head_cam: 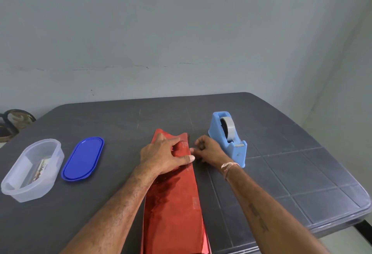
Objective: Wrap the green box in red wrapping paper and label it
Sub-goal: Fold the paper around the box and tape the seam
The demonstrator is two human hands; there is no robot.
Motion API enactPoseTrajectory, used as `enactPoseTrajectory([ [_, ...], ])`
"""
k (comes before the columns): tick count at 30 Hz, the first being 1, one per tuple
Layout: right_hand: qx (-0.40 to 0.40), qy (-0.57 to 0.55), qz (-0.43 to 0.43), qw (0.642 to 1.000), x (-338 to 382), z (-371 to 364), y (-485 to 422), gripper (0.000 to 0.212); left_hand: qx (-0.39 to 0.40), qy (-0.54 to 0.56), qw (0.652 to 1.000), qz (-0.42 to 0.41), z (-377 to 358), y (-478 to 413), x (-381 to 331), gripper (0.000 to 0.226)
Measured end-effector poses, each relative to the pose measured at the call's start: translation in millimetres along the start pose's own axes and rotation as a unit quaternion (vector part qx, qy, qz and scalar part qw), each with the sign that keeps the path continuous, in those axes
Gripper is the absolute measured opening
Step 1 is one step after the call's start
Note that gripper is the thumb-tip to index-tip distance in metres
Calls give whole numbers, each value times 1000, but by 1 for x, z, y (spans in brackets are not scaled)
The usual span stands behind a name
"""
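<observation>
A long parcel of shiny red wrapping paper (pixel 173 203) lies down the middle of the dark table, running from the near edge towards the far side. The green box is hidden inside the paper. My left hand (pixel 165 155) presses flat on the parcel's far part, with its thumb stretched to the right edge. My right hand (pixel 209 150) sits just beside that edge, fingers curled, and pinches a strip of clear tape (pixel 188 149) that lies over the paper seam. Another tape piece (pixel 196 202) sticks lower on the same edge.
A light blue tape dispenser (pixel 229 137) stands right of the parcel, close to my right hand. On the left are a blue oval lid (pixel 83 158) and a clear plastic container (pixel 32 170) holding a printed item. The table edge (pixel 342 219) curves at right.
</observation>
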State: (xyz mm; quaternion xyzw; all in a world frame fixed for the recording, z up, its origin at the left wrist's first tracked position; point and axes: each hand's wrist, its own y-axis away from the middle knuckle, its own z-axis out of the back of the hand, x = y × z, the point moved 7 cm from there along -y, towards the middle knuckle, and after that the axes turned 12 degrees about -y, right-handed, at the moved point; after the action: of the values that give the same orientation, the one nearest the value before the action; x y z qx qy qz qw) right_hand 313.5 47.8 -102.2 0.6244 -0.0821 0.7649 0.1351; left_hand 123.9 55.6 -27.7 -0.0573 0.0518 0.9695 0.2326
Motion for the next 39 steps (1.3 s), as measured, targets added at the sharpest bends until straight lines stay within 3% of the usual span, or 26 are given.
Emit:
enactPoseTrajectory([
  [3, -6, -113, 6, 994, 1, 5, 13, 9, 1, -6, 1000, -2, 0, 0, -1, 96],
  [7, 17, -180, 47, 982, 7, 3, 39, 25, -1, -10, 1000, -3, -1, 0, -1, 97],
  [12, 54, -107, 61, 991, 9, -11, 51, 41, -4, -7, 1000, -4, -2, -1, 0, 99],
  [17, 23, -203, -19, 979, 28, -3, 49, 22, -8, -4, 1000, -4, -2, 0, -1, 97],
  [19, 30, -162, -62, 984, 30, -9, 42, 39, -12, -7, 1000, -6, 0, 1, -2, 95],
  [24, 43, -112, -102, 988, 33, -20, 25, 28, -24, 0, 1000, -8, 3, 3, -1, 95],
  [35, 12, -138, -83, 987, 32, -17, 41, 34, -34, 2, 999, -7, 1, 2, -1, 99],
  [39, 26, -174, -74, 982, 24, -15, 54, 46, -36, 40, 999, 2, 1, 2, 2, 96],
])
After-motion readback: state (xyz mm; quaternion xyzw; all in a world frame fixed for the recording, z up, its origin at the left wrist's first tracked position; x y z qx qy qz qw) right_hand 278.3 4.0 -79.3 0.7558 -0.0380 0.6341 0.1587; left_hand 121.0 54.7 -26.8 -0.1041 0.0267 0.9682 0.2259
